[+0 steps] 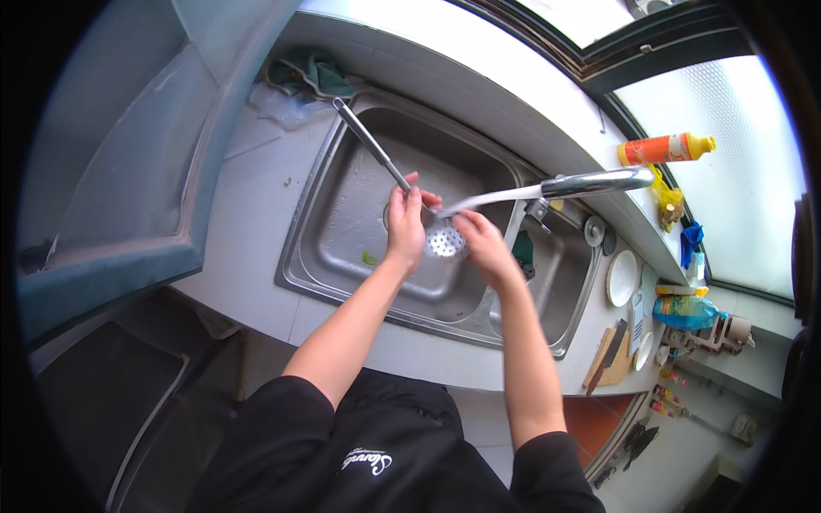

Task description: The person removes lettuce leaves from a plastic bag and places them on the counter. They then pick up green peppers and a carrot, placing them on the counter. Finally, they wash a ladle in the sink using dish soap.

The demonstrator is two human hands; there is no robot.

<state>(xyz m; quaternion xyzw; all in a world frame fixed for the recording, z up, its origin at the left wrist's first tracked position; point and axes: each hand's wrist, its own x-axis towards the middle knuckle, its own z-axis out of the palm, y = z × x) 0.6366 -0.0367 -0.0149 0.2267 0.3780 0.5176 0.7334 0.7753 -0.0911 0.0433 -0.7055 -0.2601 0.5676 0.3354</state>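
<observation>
A stainless steel skimmer ladle [447, 239] with a perforated bowl is held over the large basin of the sink [349, 186]. Its long handle slants up toward the far left. My left hand [406, 224] grips the lower handle close to the bowl. At the bowl's right rim, the fingers of my right hand [482, 240] pinch the edge, slightly blurred. Water [490, 197] runs from the chrome faucet [596, 182] onto the skimmer near my fingers. A small green leaf scrap [369, 258] lies on the basin floor.
The smaller right basin [555, 276] holds a dark green item. To its right are a white plate [621, 278], a cutting board [621, 365] and a knife [607, 356]. An orange-yellow bottle [664, 149] lies by the window. At left, an open window panel [160, 269] overhangs the counter near a green cloth [314, 74].
</observation>
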